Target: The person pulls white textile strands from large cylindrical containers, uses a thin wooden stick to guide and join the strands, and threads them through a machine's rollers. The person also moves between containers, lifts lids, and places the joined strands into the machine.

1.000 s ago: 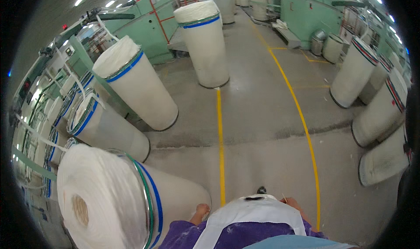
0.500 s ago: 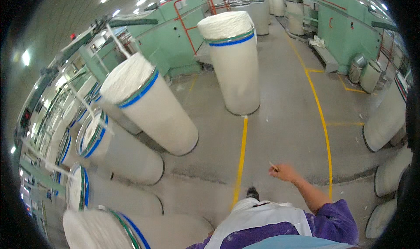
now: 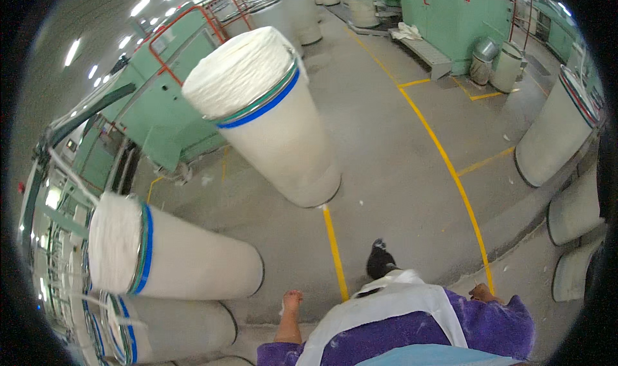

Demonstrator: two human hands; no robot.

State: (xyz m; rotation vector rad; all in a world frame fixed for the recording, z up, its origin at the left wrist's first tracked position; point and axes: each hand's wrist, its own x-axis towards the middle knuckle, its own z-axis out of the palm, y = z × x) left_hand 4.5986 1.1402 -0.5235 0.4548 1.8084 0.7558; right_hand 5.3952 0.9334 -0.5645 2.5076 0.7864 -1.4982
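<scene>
My left hand (image 3: 292, 299) hangs low beside my apron, its fingers small and partly curled; whether it holds anything I cannot tell. On the other side, my right hand (image 3: 483, 293) is closed near the yellow floor line. It held a short white stick a moment before, and only a faint thin tip shows at the fingers now. Ahead stands a tall cream can (image 3: 283, 144) with a blue and green band, heaped with thick white fibre (image 3: 241, 70). Closer on the left is a similar fibre-filled can (image 3: 196, 256). Neither hand touches a can.
Another banded can (image 3: 174, 327) stands at the lower left. More cans (image 3: 553, 131) line the right side. Green machines (image 3: 444, 18) stand beyond, one beside a metal step (image 3: 421, 54). A red rail (image 3: 170, 28) edges the left machine. Yellow lines (image 3: 444, 150) mark the grey floor.
I have walked forward, and the fibre-topped can ahead looks nearer and further left. My left hand has come into view; my right hand has swung back toward my side.
</scene>
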